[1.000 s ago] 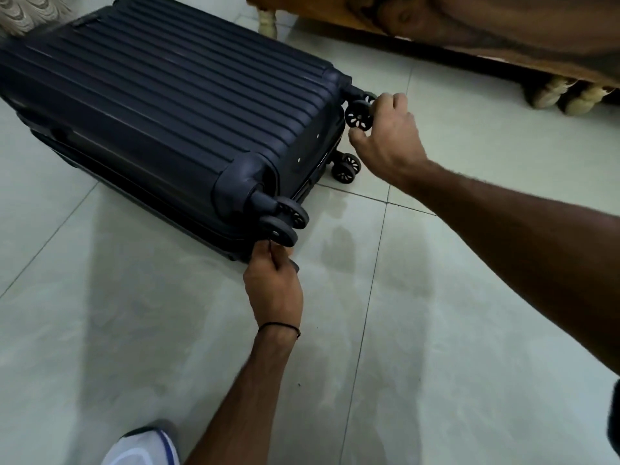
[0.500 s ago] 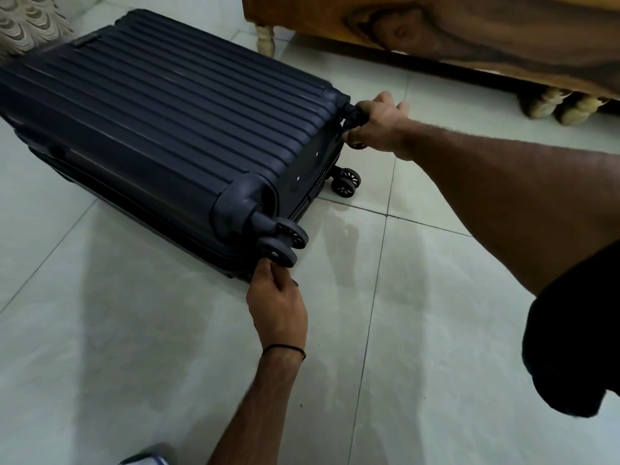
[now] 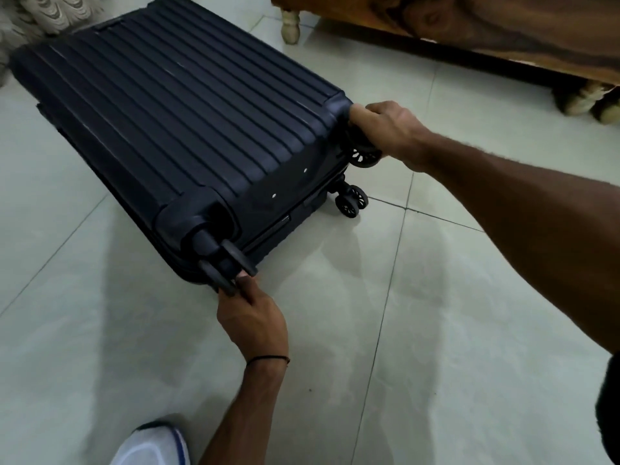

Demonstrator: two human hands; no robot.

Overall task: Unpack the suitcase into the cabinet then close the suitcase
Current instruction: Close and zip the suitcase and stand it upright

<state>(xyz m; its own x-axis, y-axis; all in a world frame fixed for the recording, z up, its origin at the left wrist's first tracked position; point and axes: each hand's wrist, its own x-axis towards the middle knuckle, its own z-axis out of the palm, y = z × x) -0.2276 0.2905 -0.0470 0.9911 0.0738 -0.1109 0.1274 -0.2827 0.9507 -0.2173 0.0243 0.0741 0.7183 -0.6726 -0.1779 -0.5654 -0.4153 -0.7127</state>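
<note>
Navy, ribbed and hard-shelled, the suitcase is lying flat on the pale tiled floor, its two shells closed together and its wheeled end facing the person. The left hand is gripping the near caster at the closest corner, fingertips curled onto its twin wheels. The right hand is wrapping round the far caster, fingers curled tight over it. A wooden furniture piece is standing just beyond the suitcase, and a white shoe is showing at the bottom edge.
</note>
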